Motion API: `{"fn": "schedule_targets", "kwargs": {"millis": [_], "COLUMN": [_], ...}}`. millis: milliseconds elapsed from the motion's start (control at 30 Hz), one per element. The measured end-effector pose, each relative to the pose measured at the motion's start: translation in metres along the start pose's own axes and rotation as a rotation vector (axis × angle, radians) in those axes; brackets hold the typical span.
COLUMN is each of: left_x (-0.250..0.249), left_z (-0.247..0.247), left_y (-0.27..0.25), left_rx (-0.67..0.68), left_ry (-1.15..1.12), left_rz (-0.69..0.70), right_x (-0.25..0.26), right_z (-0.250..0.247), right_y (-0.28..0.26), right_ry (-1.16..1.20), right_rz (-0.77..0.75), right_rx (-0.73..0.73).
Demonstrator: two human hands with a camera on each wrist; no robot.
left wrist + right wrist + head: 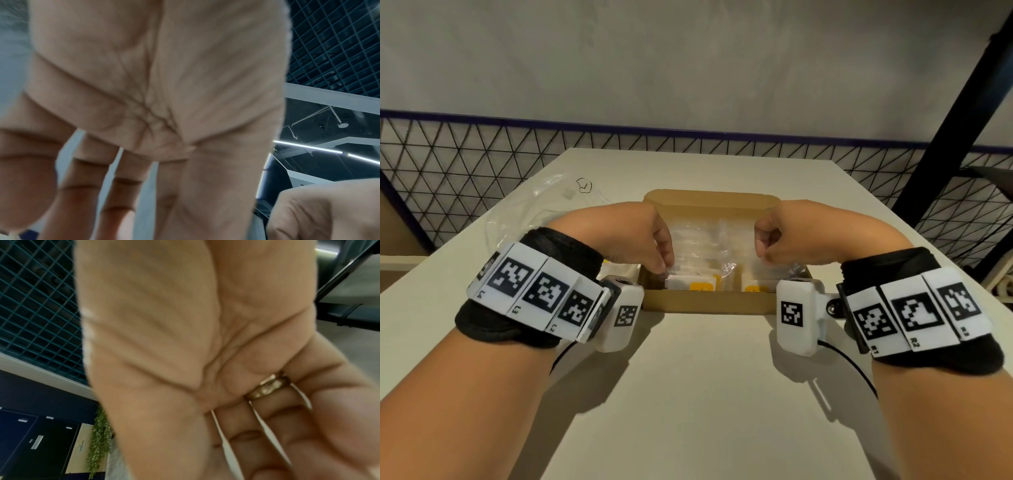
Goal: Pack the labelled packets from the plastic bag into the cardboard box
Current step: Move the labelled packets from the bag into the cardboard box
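Observation:
An open cardboard box (709, 303) sits mid-table, holding clear packets with yellow-and-white labels (702, 286). My left hand (666, 263) reaches down over the box's left side, its fingertips pinching the clear film of a packet. My right hand (765, 251) hovers over the right side, fingers and thumb curled together on the same clear film. The left wrist view shows only my palm and fingers (123, 186) pointing down. In the right wrist view the fingers (267, 451) curl inward and one wears a ring (267, 389). The clear plastic bag (544, 205) lies crumpled, left of the box.
The white table (705, 394) stretches bare toward me in front of the box. A black wire mesh fence (465, 171) runs behind the table's far edge. A dark slanted post (962, 113) stands at the right.

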State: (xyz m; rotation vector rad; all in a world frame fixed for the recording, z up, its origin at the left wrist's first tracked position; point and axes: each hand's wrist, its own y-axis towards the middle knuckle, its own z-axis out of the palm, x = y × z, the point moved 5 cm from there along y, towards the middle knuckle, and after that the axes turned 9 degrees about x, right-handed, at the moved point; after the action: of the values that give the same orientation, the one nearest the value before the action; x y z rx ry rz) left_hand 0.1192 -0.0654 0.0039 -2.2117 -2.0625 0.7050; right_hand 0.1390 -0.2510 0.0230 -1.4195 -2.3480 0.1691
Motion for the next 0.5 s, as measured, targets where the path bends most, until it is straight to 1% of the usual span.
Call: {"fn": "schedule_targets", "kwargs": {"millis": [133, 200, 300, 367, 433, 500], "left_x": [0.01, 0.017, 0.035, 0.048, 0.058, 0.065], "left_z": [-0.008, -0.014, -0.021, -0.023, -0.023, -0.019], "left_y": [0.0, 0.0, 0.0, -0.001, -0.002, -0.003], "left_rx": [-0.049, -0.097, -0.16, -0.185, -0.18, -0.12], "left_ry": [-0.008, -0.016, -0.077, -0.1, -0.1, -0.101], "left_rz": [-0.025, -0.055, -0.164, -0.241, -0.31, -0.373], "right_x": [0.015, 0.022, 0.029, 0.032, 0.034, 0.035], "right_z": [0.013, 0.022, 0.032, 0.035, 0.038, 0.04], "right_y": [0.001, 0.004, 0.005, 0.005, 0.006, 0.006], "right_ry": [0.019, -0.001, -0.054, -0.076, -0.097, -0.11], "right_rz": [-0.048, -0.057, -0.062, -0.068, -0.076, -0.074], "right_rx": [0.132, 0.212, 0.292, 0.319, 0.343, 0.367]}}
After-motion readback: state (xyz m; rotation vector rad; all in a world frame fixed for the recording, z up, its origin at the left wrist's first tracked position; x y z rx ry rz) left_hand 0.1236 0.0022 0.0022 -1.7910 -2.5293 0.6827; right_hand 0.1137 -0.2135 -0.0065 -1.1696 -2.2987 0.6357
